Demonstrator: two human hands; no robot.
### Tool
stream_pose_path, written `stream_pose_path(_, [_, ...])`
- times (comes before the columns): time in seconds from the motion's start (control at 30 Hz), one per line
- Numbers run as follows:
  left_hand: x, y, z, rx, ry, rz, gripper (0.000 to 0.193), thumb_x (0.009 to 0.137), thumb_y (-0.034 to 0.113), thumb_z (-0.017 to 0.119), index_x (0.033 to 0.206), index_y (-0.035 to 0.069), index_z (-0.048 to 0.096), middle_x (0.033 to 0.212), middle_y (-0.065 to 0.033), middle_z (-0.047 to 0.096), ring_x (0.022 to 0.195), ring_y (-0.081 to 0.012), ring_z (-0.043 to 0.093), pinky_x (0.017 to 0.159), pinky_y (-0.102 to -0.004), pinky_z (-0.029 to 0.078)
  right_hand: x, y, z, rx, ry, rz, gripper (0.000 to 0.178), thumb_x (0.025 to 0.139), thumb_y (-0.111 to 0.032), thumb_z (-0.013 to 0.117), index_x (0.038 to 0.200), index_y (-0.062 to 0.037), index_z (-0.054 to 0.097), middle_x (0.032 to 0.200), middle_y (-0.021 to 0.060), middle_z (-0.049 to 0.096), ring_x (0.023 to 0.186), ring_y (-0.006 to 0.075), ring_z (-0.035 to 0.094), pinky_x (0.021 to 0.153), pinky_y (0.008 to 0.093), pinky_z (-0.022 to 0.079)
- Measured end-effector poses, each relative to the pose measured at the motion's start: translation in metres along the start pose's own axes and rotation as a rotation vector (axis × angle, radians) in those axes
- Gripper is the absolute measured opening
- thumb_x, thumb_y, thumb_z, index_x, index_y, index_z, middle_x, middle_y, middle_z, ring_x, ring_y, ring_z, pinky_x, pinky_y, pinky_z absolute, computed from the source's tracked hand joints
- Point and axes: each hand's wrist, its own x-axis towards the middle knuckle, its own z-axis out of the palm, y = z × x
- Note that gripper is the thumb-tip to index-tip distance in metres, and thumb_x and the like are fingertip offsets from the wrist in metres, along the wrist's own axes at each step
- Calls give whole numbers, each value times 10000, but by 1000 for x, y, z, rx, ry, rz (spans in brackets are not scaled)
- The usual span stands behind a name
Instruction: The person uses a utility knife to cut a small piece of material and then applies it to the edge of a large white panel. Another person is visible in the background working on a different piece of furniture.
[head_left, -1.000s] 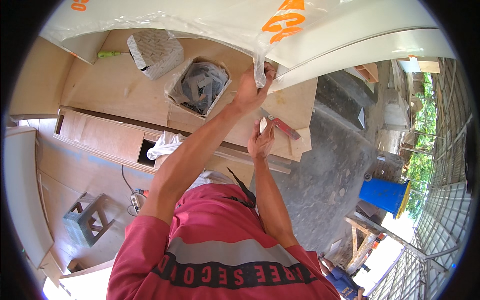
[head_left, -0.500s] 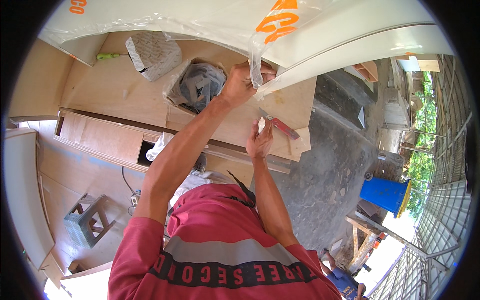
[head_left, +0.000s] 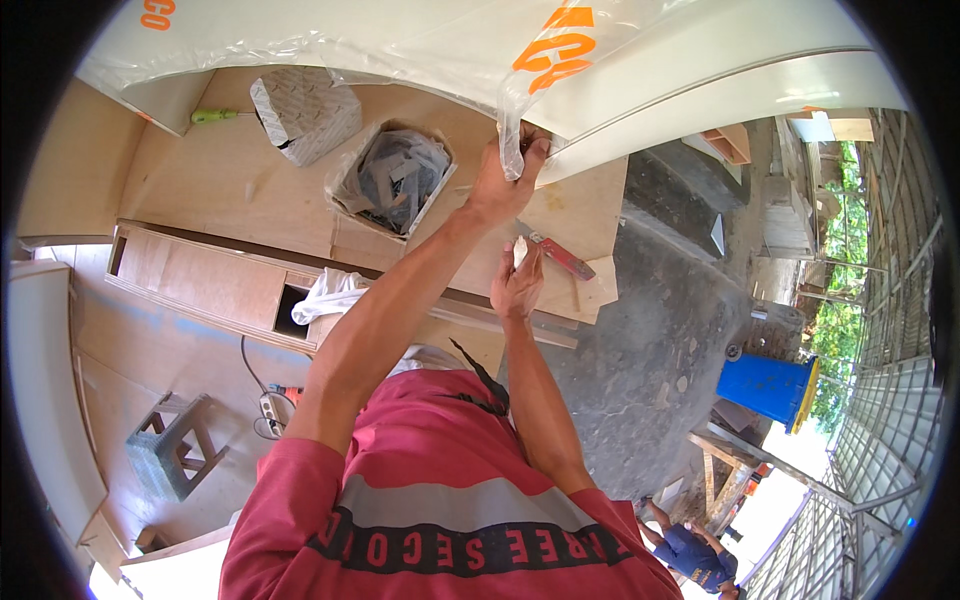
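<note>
My left hand (head_left: 503, 185) reaches up to the edge of a white panel (head_left: 700, 90), which is partly wrapped in clear plastic film (head_left: 510, 140). Its fingers are curled at that edge; the hanging film partly covers them, so what they grip is hidden. Closer to me, my right hand (head_left: 516, 290) pinches a small crumpled white wad (head_left: 520, 251) above the plywood surface. A red-handled cutting tool (head_left: 566, 258) lies just right of it, its blade pointing toward the wad.
Left of my left hand stands an open box (head_left: 400, 180) with plastic-bagged parts. Beyond it are a wrapped packet (head_left: 305, 115) and a green-handled screwdriver (head_left: 215, 116). A stool (head_left: 175, 445) and power strip (head_left: 272, 412) are lower left; a blue bin (head_left: 765, 388) and another person (head_left: 695, 555) are right.
My left hand has shifted slightly right and turned, bringing its thumb up beside the panel edge. The right hand has stayed nearly still with the white wad.
</note>
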Motion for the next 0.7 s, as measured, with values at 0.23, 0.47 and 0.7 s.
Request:
stream_pose_path(0.23, [-3,11,-7,-246,-29,4,169,989,97,690,1125,-2,697,1002,-71,719,913,-141,658,840,-295,529,-1,2,0,-5,10,27,185,982,-127,632,1108,-26,542,985,220,613,873,463,612,747,528,497])
stream_pose_path(0.47, [5,13,-13,-151,-27,112,137,949,78,740,1072,22,758,994,-71,744,876,-123,665,795,-277,537,-1,2,1,6,-22,32,234,1026,-199,599,1140,-5,532,999,247,614,900,482,612,744,541,488])
stream_pose_path(0.7, [4,14,-4,-122,-5,-65,164,982,157,720,1043,5,724,900,-45,720,808,-125,648,742,-282,520,-2,2,-1,-2,-20,27,198,981,-123,629,1129,-25,540,989,215,616,871,450,619,742,516,502])
